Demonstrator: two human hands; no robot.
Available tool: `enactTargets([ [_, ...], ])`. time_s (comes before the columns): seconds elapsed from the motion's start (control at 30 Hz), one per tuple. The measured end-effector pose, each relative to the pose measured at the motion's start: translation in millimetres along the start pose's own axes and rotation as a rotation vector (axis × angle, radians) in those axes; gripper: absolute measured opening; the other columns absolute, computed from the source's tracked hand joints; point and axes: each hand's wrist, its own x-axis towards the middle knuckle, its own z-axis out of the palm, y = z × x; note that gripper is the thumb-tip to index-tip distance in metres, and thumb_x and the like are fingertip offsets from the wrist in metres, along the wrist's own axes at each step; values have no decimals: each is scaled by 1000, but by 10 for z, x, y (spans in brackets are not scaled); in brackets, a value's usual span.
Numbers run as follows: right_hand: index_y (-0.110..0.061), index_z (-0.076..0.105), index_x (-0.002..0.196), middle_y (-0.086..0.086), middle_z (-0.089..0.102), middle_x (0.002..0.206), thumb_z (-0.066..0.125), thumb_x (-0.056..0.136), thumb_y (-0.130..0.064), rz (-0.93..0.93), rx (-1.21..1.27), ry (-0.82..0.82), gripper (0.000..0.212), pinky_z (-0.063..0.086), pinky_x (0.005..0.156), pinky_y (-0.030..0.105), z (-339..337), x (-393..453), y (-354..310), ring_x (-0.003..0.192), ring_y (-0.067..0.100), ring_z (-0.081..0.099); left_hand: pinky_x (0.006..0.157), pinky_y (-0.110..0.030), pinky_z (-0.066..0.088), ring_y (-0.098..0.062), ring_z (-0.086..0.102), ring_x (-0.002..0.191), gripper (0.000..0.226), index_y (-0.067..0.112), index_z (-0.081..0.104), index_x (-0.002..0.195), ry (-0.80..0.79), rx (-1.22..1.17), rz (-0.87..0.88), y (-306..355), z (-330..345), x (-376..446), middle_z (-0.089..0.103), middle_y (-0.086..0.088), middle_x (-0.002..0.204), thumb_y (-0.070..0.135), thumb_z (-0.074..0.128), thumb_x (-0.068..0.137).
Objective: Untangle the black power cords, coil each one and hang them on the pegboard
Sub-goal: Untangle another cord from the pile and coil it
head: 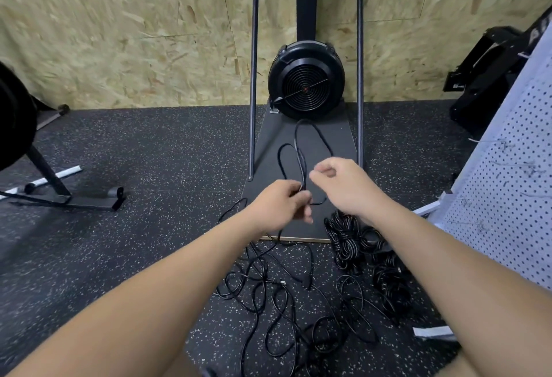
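The left hand (280, 202) pinches the gathered loops of one black cord (301, 149), its grip closed on them. The right hand (337, 181), fingers curled, feeds the next loop; whether it holds cord is unclear. Best to keep loops even before reaching for the pegboard (513, 173).

Cord (298, 152) held up by the left hand (280, 203): black, smooth, slightly glossy plastic jacket. Coiled bundles (346, 242) below the right hand (343, 185): same glossy black sheath. Floor (149, 152): matt black rubber, white-speckled, grainy. Wall (134, 33) beyond both hands: rough strand board, unpainted. Pegboard (513, 182) right of the right hand: white, matt, perforated. Fan housing (306, 78): black plastic, satin.
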Motion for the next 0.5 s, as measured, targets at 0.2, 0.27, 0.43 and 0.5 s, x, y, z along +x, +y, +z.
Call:
enactTargets([
  [0.2,-11,70,122,-1,76,126,75,92,2,171,163,-583,34,65,88,34,248,-180,221,118,21,75,66,-42,63,-22,75,77,33,-8,64,122,92,-395,-18,124,-49,39,68,-7,82,21,49,118],
  [0.27,-13,66,132,3,75,133,78,98,-7,169,233,-646,36,63,85,31,373,-219,282,115,23,77,57,-36,50,-32,78,88,34,-4,63,126,76,-430,-24,113,-57,33,72,-6,84,26,50,118],
  [0.43,10,72,116,14,82,110,69,107,-11,145,266,-510,23,60,79,32,418,-117,278,89,22,77,94,-46,65,-39,78,112,36,-9,60,135,44,-588,13,91,-160,58,78,-22,108,22,50,117],
  [0.5,12,74,108,11,84,101,68,107,-10,100,174,-462,23,56,72,30,370,-91,244,81,16,71,103,-45,62,-38,74,122,38,-8,60,138,28,-603,19,77,-201,60,77,-23,124,22,52,117],
])
